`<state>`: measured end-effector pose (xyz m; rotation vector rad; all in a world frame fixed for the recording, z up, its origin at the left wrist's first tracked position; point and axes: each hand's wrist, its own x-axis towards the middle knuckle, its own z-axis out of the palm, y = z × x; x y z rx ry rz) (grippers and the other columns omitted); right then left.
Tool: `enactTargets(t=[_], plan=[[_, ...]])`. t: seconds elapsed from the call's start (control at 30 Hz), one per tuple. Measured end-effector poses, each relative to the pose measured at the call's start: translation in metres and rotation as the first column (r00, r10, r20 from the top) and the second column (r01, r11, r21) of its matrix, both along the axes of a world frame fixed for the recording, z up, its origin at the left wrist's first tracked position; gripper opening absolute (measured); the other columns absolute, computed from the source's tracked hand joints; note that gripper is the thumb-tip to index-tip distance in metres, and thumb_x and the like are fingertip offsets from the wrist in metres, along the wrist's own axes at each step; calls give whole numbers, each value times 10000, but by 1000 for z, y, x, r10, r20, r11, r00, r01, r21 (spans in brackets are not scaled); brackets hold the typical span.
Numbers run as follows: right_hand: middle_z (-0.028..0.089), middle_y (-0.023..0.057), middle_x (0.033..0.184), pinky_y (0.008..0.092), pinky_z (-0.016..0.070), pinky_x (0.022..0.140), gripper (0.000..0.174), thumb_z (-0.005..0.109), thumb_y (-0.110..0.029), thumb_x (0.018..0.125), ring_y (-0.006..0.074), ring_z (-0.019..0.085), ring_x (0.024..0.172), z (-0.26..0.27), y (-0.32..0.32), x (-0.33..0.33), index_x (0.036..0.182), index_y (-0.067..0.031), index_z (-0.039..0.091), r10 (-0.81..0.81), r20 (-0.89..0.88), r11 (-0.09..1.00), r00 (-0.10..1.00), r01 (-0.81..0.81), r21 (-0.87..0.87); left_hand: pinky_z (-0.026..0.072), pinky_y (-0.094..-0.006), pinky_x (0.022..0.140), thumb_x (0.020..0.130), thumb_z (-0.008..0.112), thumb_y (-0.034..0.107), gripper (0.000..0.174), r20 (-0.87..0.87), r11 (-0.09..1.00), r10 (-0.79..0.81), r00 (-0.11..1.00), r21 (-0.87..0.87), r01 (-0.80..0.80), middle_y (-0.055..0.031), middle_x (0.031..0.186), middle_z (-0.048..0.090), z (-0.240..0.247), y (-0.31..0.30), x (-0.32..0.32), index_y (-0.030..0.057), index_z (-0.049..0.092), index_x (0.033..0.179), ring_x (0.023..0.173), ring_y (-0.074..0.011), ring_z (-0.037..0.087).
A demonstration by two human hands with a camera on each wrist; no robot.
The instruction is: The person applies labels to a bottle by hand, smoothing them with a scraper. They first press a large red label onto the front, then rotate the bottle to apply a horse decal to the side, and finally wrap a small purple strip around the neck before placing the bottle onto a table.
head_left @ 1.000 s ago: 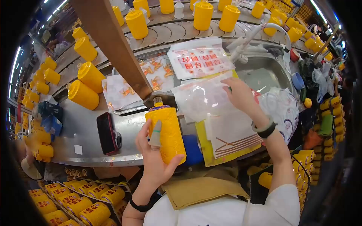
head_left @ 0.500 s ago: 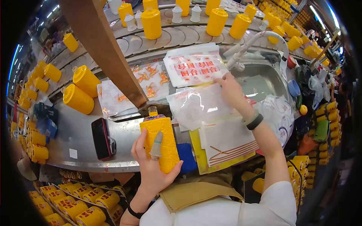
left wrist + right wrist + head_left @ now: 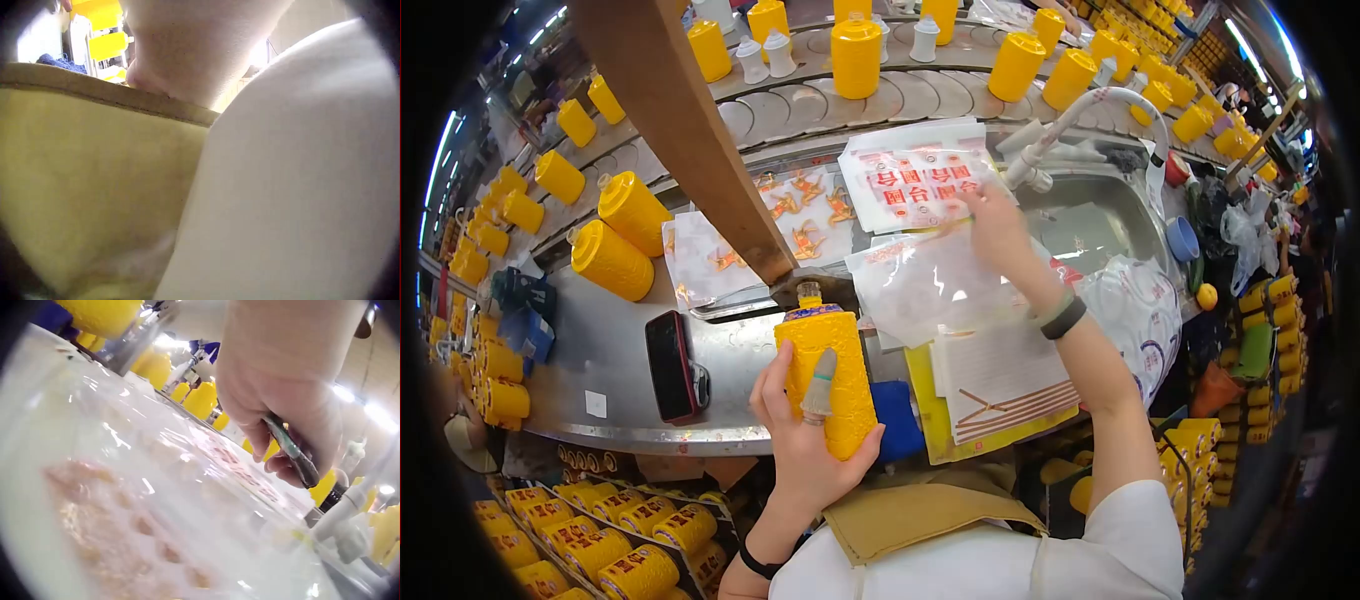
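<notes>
"Well, in the head view the left hand (image 3: 803, 455) clasps the yellow bottle (image 3: 848, 370) at seven o'clock; a slack hold could drop it."

"And the left wrist?"

"Mostly white sleeve (image 3: 300, 169); I can't tell the grip there."

"Right wrist?"

"At two o'clock, the right hand (image 3: 294, 397) grips a dark greenish strip (image 3: 292, 452) above glossy plastic (image 3: 150, 450); a hasty sweep could snag it."

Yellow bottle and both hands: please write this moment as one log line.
left hand grips yellow bottle | right hand holds slim dark object near red-printed sheets | phone lies on metal counter
</notes>
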<state>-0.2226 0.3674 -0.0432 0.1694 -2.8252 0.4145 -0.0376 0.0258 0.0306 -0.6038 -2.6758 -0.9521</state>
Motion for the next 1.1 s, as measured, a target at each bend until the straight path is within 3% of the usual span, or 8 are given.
enactTargets(t=[0.3, 0.37, 0.5, 0.6, 0.7, 0.77, 0.87, 1.1], plan=[[620, 112, 1177, 459, 541, 919, 426, 587, -25, 899, 315, 653, 1097, 3, 49, -24, 1257, -206, 729, -178, 101, 953, 979, 145, 267, 329, -567, 1141, 716, 871, 269, 895, 14, 1000, 12, 1000, 26, -13, -248, 1612, 254, 0, 1, 1, 106, 509, 1518, 1376, -464, 299], [608, 106, 1203, 459, 543, 924, 430, 608, -38, 902, 318, 655, 1099, 17, 56, -28, 1271, -221, 730, -187, 271, 967, 944, 129, 218, 333, -567, 1140, 712, 869, 261, 882, 7, 999, 11, 1000, 38, -12, -250, 1608, 261, 0, 1, 0, 110, 522, 1510, 1376, -463, 304], [623, 94, 1217, 456, 546, 931, 361, 628, -50, 906, 321, 655, 1118, 12, 56, -24, 1209, -202, 753, -119, 91, 986, 989, 107, 125, 337, -564, 1140, 714, 866, 259, 862, -5, 1000, 8, 1000, 20, -7, -249, 1604, 271, 1, 1, -1, 100, 537, 1496, 1378, -462, 309], [634, 135, 1191, 494, 553, 932, 245, 653, -185, 935, 360, 657, 1145, 12, 61, -30, 1148, -161, 772, -128, 150, 989, 980, 115, 92, 301, -548, 1144, 749, 812, 267, 860, -17, 1000, -3, 1000, -5, 3, -257, 1608, 268, 0, -1, 0, 72, 490, 1521, 1393, -452, 313], [693, 159, 1165, 499, 565, 916, 303, 654, -285, 956, 372, 692, 1112, 25, 63, -42, 1163, -96, 768, -321, 205, 928, 925, 264, 264, 305, -545, 1143, 746, 804, 254, 847, -14, 1000, -1, 1000, -2, 1, -254, 1612, 271, 0, -1, 1, 58, 498, 1511, 1391, -451, 317], [732, 214, 1161, 493, 573, 912, 492, 694, -432, 931, 394, 712, 1095, 23, 66, -53, 1164, -2, 746, -492, 306, 871, 815, 463, 165, 344, -550, 1143, 720, 885, 306, 849, -2, 999, 28, 1000, 18, -28, -239, 1609, 287, 0, 0, 1, 57, 552, 1460, 1386, -452, 319], [732, 262, 1179, 464, 568, 944, 665, 722, -559, 877, 402, 709, 1122, -3, 86, -71, 1150, 46, 735, -423, 475, 859, 772, 508, -61, 330, -550, 1159, 706, 920, 447, 999, 18, 999, 0, 1000, 51, -1, -239, 1621, 275, 1, -3, 1, 37, 488, 1508, 1412, -453, 304], [746, 236, 1142, 432, 548, 950, 683, 770, -570, 823, 356, 720, 1102, -19, 101, -61, 1204, -7, 713, -395, 355, 849, 847, 484, -211, 283, -534, 1207, 663, 938, 563, 1253, 107, 988, -104, 989, 121, 91, -233, 1656, 222, -3, -18, 8, 5, 309, 1591, 1496, -450, 242]])
